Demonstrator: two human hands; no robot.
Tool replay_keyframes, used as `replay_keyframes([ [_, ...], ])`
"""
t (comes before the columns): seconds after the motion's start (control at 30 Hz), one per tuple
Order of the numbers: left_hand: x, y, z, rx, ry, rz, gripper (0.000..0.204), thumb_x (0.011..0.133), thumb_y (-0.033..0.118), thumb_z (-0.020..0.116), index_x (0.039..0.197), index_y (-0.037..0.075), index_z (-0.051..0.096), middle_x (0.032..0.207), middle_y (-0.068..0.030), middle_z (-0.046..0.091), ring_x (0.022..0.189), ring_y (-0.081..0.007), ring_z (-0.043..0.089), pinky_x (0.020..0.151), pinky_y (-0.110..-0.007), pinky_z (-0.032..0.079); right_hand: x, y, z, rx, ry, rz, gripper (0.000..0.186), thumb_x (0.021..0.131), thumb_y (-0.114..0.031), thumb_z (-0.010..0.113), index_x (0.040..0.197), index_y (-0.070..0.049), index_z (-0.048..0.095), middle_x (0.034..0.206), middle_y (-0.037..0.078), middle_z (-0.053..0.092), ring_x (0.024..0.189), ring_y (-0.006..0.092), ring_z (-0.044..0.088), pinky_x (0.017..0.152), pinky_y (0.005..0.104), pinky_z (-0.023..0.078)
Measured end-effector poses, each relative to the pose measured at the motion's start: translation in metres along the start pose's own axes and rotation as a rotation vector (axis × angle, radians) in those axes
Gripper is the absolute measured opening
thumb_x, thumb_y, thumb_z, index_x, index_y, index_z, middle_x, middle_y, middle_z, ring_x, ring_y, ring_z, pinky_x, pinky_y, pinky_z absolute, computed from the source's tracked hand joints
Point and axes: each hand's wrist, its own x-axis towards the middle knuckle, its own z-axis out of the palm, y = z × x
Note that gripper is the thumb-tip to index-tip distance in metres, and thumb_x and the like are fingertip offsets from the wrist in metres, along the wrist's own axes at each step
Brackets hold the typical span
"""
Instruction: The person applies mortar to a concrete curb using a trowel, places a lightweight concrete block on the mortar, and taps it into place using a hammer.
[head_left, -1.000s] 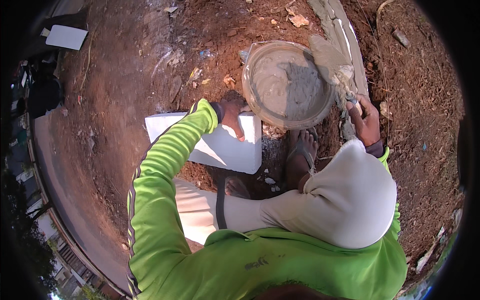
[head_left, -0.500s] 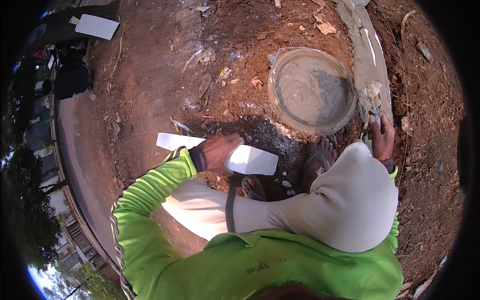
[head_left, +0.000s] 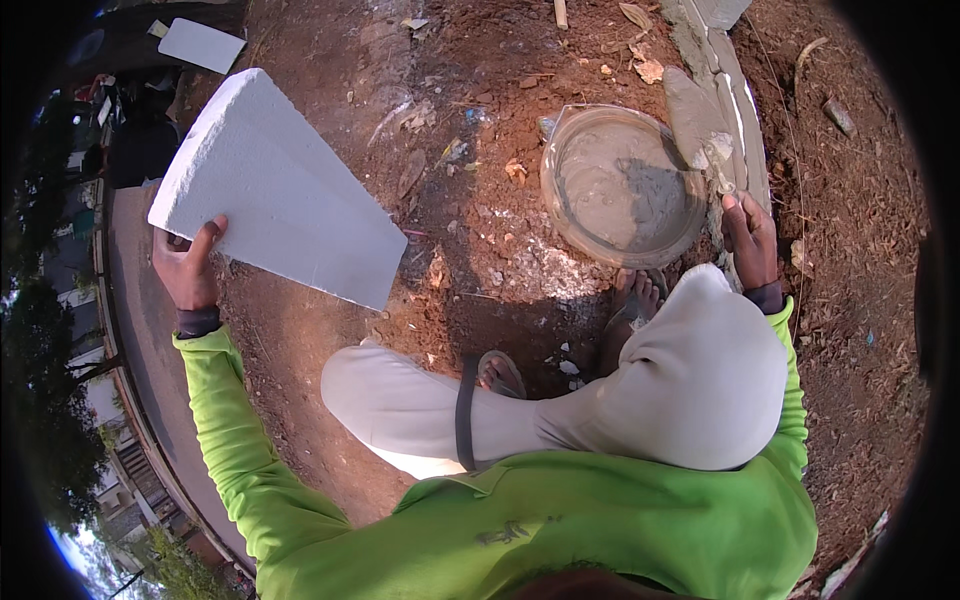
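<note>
My left hand [head_left: 190, 265] is closed on the edge of a large pale lightweight block [head_left: 285, 195], thumb on its face and the other fingers mostly hidden beneath. The block is raised and tilted, out to my left. On the right, my right hand [head_left: 752, 240] grips a trowel [head_left: 692, 112] near its neck, so the handle is hidden. Grey mortar coats its blade, which lies between the basin and the mortar-topped strip. A round basin [head_left: 553, 195] of wet mortar [head_left: 605, 165] stands on the soil left of the trowel.
A low mortar-covered course [head_left: 735, 75] runs along the right, with a block [head_left: 722, 10] at its far end. A string [head_left: 795, 150] runs beside it. Another white block [head_left: 202, 45] lies far left. Leaves and rubble litter the red soil [head_left: 330, 100].
My left hand has swung up and left, lifting the block and turning its broad face into view. The right hand has shifted slightly left, and the trowel blade now shows beside the basin.
</note>
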Motion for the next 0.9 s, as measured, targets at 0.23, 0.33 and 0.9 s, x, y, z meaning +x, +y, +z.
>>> replay_keyframes([
  [0.23, -0.002, 0.001, 0.013, -0.008, 0.209, 0.122, 0.05, 0.081, 0.015, 0.082, 0.122, -0.007, 0.062, 0.114, -0.0141, 0.068, 0.102, -0.021, 0.066, 0.09, -0.033, 0.053, 0.004, -0.046, -0.007, -0.862, -0.053, -0.243, 0.045, 0.097, -0.049, 0.062, 0.115, -0.008, 0.072, 0.096, 0.024, 0.072, 0.089, 0.0432, 0.07, 0.079, 0.048, 0.056],
  [0.33, -0.022, -0.033, 0.041, -0.029, 0.233, 0.109, 0.056, 0.079, 0.014, 0.084, 0.125, -0.007, 0.061, 0.117, -0.0148, 0.066, 0.104, -0.0232, 0.064, 0.09, -0.034, 0.054, 0.001, -0.093, -0.009, -1.12, -0.143, -0.135, 0.042, 0.096, -0.048, 0.061, 0.113, -0.012, 0.074, 0.091, 0.022, 0.073, 0.085, 0.042, 0.071, 0.076, 0.0495, 0.058],
  [0.9, -0.066, -0.04, 0.081, -0.332, 0.175, 0.032, 0.071, 0.078, 0.003, 0.084, 0.136, -0.003, 0.044, 0.131, -0.0176, 0.053, 0.118, -0.0261, 0.055, 0.098, -0.039, 0.05, 0.009, -0.048, -0.031, -0.332, -0.588, 0.424, 0.052, 0.095, -0.059, 0.065, 0.099, -0.007, 0.074, 0.063, 0.003, 0.058, 0.056, 0.0108, 0.06, 0.052, 0.028, 0.047],
])
